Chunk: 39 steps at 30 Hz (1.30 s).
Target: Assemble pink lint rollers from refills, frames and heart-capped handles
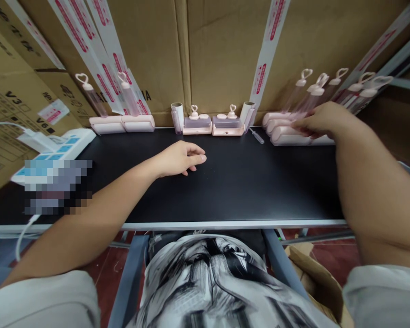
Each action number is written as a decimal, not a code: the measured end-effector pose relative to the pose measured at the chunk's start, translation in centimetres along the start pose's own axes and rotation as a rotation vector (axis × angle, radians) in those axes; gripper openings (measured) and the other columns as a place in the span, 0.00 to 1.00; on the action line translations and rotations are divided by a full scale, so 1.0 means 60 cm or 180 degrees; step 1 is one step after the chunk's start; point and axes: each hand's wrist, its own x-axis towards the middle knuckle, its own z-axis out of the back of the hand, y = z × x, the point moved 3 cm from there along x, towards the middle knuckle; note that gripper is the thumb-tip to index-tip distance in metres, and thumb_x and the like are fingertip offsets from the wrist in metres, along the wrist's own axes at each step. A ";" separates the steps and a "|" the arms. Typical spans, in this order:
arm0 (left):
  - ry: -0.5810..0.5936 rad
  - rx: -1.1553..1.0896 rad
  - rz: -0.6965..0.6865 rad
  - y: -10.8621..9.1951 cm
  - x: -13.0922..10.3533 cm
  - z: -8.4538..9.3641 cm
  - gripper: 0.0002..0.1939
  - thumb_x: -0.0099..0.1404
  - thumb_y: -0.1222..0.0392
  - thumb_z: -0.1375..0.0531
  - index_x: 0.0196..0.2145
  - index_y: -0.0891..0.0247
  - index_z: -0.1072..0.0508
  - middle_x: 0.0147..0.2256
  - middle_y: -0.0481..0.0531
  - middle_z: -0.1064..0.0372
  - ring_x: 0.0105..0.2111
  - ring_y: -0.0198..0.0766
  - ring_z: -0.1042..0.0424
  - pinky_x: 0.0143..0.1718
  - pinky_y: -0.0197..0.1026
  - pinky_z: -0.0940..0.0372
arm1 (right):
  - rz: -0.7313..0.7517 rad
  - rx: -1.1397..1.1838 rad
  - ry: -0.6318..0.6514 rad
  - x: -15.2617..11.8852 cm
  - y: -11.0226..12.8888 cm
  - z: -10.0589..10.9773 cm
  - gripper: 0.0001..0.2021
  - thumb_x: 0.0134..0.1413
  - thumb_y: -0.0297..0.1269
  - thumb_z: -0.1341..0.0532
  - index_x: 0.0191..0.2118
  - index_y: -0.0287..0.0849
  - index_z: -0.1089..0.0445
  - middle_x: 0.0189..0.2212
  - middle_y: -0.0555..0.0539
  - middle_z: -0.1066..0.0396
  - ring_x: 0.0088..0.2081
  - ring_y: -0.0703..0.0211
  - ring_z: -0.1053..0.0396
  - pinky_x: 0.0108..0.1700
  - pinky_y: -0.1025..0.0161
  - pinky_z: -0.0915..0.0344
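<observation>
My right hand [319, 120] reaches to the back right, its fingers bent down onto a group of pink cylindrical holders [289, 135]; what its fingertips grip is partly hidden. Clear tubes with heart-shaped pink tops [317, 87] rise behind that hand. Over the middle of the black tabletop [239, 182] hovers or rests my left hand [182, 158], fingers loosely curved and apart, with nothing in it. Beyond it, two small pink-and-purple pieces with heart tops [197, 123] [228, 124] stand side by side, flanked by white rolls [176, 111] [248, 111].
At the back left lie two pink holders [123, 124] with heart-topped tubes [128, 95]. A white power strip [66, 148] and a pixelated object [58, 187] are at left. A small clear screwdriver-like tool [257, 135] lies back right. Cardboard [222, 54] walls the rear.
</observation>
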 end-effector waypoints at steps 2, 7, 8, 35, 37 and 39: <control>-0.0011 0.0014 0.0021 -0.001 0.000 0.001 0.21 0.71 0.52 0.31 0.57 0.66 0.19 0.46 0.60 0.18 0.38 0.43 0.17 0.27 0.38 0.25 | -0.0142 0.0088 0.0010 -0.004 -0.006 0.002 0.22 0.68 0.48 0.30 0.36 0.28 0.21 0.40 0.25 0.22 0.36 0.60 0.28 0.37 0.54 0.37; -0.0053 0.0047 0.0064 -0.004 -0.002 0.002 0.20 0.71 0.53 0.32 0.56 0.66 0.19 0.45 0.60 0.18 0.36 0.42 0.18 0.27 0.37 0.25 | -0.0882 0.0385 0.0758 0.039 -0.042 0.004 0.25 0.66 0.51 0.28 0.37 0.26 0.21 0.36 0.27 0.21 0.32 0.62 0.28 0.36 0.54 0.36; -0.0066 0.0060 0.0072 -0.004 -0.002 0.001 0.20 0.71 0.53 0.31 0.56 0.66 0.19 0.45 0.59 0.18 0.36 0.42 0.18 0.27 0.37 0.25 | -0.1064 0.0371 0.0960 0.052 -0.052 0.007 0.25 0.65 0.51 0.27 0.37 0.27 0.21 0.33 0.29 0.21 0.30 0.62 0.28 0.35 0.53 0.36; -0.1916 0.1784 0.1253 0.042 0.075 0.295 0.24 0.69 0.42 0.33 0.24 0.62 0.30 0.18 0.51 0.32 0.31 0.45 0.21 0.42 0.45 0.29 | 0.2426 0.1612 0.2246 -0.129 0.183 -0.152 0.15 0.66 0.50 0.38 0.33 0.44 0.30 0.27 0.49 0.27 0.28 0.58 0.31 0.36 0.62 0.42; -0.2469 0.1976 0.1340 0.058 0.083 0.344 0.29 0.67 0.34 0.35 0.21 0.60 0.32 0.18 0.54 0.31 0.45 0.51 0.18 0.50 0.48 0.32 | 0.2478 0.1634 0.2261 -0.127 0.181 -0.152 0.14 0.66 0.48 0.38 0.34 0.43 0.28 0.27 0.49 0.26 0.29 0.58 0.30 0.36 0.62 0.41; -0.2875 0.1981 0.1378 0.071 0.088 0.361 0.34 0.63 0.27 0.37 0.21 0.64 0.30 0.27 0.62 0.23 0.56 0.55 0.21 0.52 0.49 0.36 | 0.2538 0.1670 0.2270 -0.126 0.180 -0.153 0.13 0.66 0.46 0.38 0.35 0.43 0.26 0.27 0.48 0.25 0.29 0.59 0.30 0.37 0.62 0.41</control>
